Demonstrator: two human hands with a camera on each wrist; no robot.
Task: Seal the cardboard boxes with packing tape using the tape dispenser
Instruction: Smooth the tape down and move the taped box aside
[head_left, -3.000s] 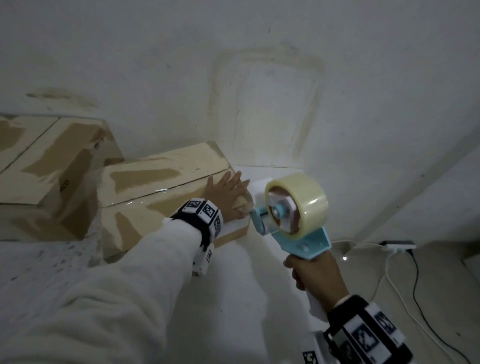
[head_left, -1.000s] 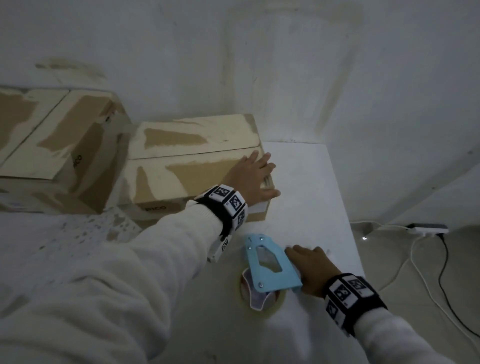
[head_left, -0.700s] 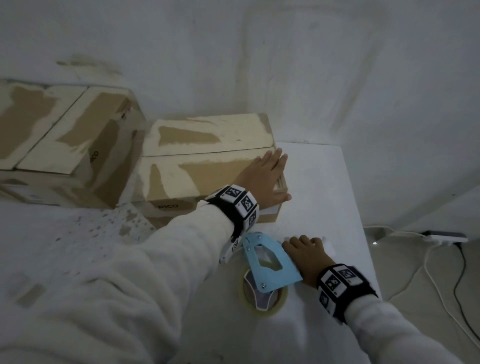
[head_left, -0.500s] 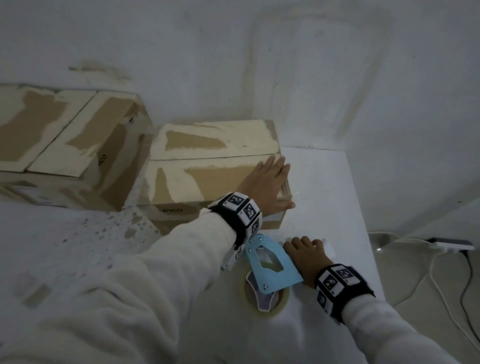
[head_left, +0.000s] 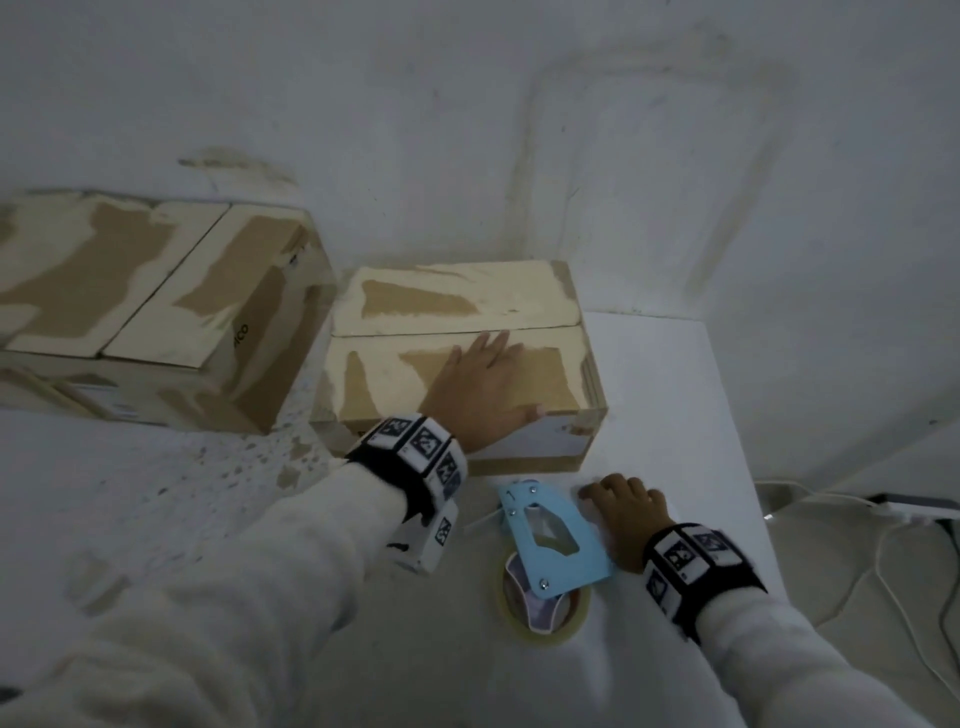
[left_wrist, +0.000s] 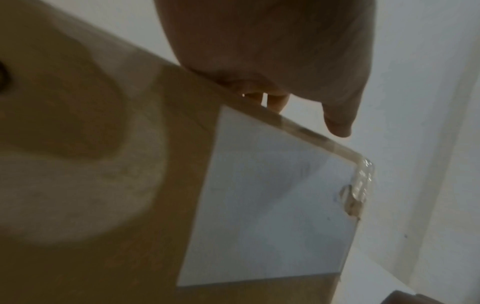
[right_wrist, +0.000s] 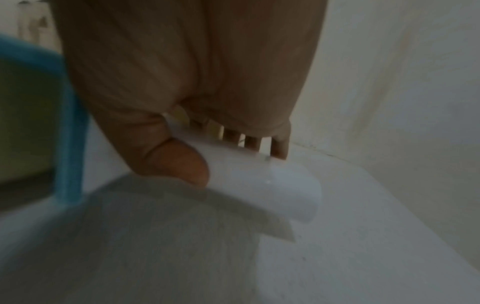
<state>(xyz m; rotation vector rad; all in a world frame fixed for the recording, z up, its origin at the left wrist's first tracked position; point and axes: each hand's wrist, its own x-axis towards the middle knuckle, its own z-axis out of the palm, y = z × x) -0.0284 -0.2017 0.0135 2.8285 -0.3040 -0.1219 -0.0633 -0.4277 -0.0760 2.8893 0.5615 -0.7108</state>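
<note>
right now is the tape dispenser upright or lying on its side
On its side: the tape dispenser lies flat on the table, blue plate up, roll beneath.

Dim, cool, even lighting in all three views, with no single light source visible. Head view: grainy, with wide-angle bending toward the edges; the white sleeve (head_left: 208, 613) in the foreground is soft and smeared. Soft shadow lies between the two tan cardboard boxes with pale peeled patches (head_left: 457, 358) and beneath the light-blue tape dispenser (head_left: 550, 545). Left wrist view: the left hand (left_wrist: 272, 51) is dark and blurred; small glints mark crumpled clear tape (left_wrist: 363, 176) at the box corner. Right wrist view: motion-blurred throughout; the right hand (right_wrist: 187, 82) casts a broad soft shadow on the white table surface (right_wrist: 363, 257).
</note>
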